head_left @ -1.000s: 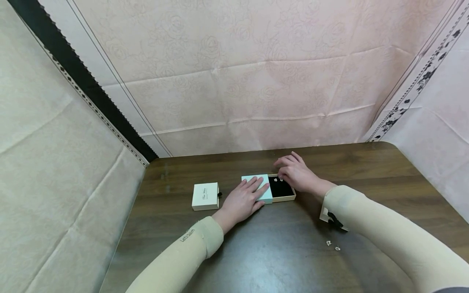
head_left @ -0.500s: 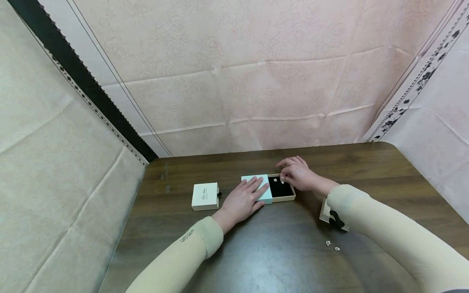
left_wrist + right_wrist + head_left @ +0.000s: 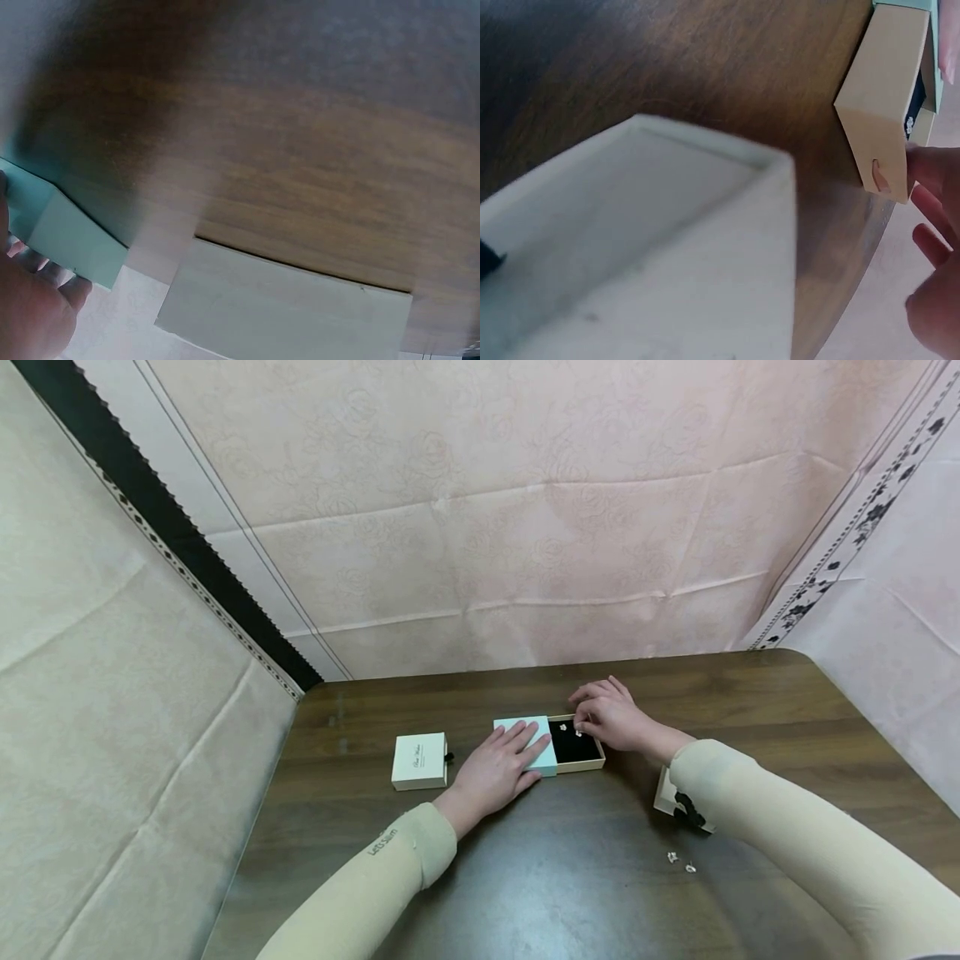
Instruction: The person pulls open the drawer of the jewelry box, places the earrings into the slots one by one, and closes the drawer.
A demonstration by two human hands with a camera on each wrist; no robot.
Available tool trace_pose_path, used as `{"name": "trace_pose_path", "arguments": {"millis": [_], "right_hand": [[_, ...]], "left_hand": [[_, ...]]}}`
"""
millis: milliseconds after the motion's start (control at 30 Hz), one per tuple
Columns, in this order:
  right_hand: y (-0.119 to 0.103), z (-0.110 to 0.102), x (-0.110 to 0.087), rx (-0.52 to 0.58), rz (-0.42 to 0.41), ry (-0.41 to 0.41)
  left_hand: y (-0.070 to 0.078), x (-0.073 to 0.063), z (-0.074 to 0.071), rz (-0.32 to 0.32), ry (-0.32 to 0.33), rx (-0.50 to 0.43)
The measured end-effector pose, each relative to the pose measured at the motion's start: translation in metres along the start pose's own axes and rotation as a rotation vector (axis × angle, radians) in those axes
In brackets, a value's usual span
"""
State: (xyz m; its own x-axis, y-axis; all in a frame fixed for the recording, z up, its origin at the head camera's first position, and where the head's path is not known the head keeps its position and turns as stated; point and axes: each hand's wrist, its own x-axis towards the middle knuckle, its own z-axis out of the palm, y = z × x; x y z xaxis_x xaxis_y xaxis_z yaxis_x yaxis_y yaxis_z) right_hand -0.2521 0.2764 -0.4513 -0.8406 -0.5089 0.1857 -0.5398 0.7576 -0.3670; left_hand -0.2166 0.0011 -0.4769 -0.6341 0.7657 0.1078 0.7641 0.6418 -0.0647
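Note:
A jewelry drawer box with a mint sleeve (image 3: 538, 752) has its cream drawer (image 3: 581, 767) pulled out to the right. Inside lies a black pad (image 3: 572, 750). One small shiny stud earring (image 3: 563, 727) sits on this pad. My left hand (image 3: 491, 777) lies flat over the sleeve with spread fingers. At the drawer's far right part, the thumb and index finger of my right hand (image 3: 611, 717) pinch a second earring (image 3: 578, 733) close over the pad. In the right wrist view, those fingertips reach over the drawer's end wall (image 3: 885, 161), beside its small ribbon pull (image 3: 880, 176).
Left of my left hand stands a closed white box (image 3: 420, 762) with a black tab. A white open tray (image 3: 652, 225) with a black piece lies under my right forearm. Two loose small shiny pieces (image 3: 672, 857) rest nearer on the wooden table (image 3: 525, 877).
My right hand has shifted slightly right and toward me, and the pinched earring has moved with it. My left hand stays still on the sleeve.

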Motion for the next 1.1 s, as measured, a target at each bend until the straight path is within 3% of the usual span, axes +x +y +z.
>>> {"name": "trace_pose_path", "arguments": {"millis": [433, 1100], "right_hand": [[0.0044, 0.005, 0.0016, -0.174, -0.087, 0.076], [-0.0002, -0.0017, 0.0001, -0.153, -0.092, 0.073]], "left_hand": [[-0.0004, 0.0, 0.0016, -0.002, -0.001, 0.011], [0.0005, -0.0009, -0.0006, 0.001, 0.004, 0.01]]}}
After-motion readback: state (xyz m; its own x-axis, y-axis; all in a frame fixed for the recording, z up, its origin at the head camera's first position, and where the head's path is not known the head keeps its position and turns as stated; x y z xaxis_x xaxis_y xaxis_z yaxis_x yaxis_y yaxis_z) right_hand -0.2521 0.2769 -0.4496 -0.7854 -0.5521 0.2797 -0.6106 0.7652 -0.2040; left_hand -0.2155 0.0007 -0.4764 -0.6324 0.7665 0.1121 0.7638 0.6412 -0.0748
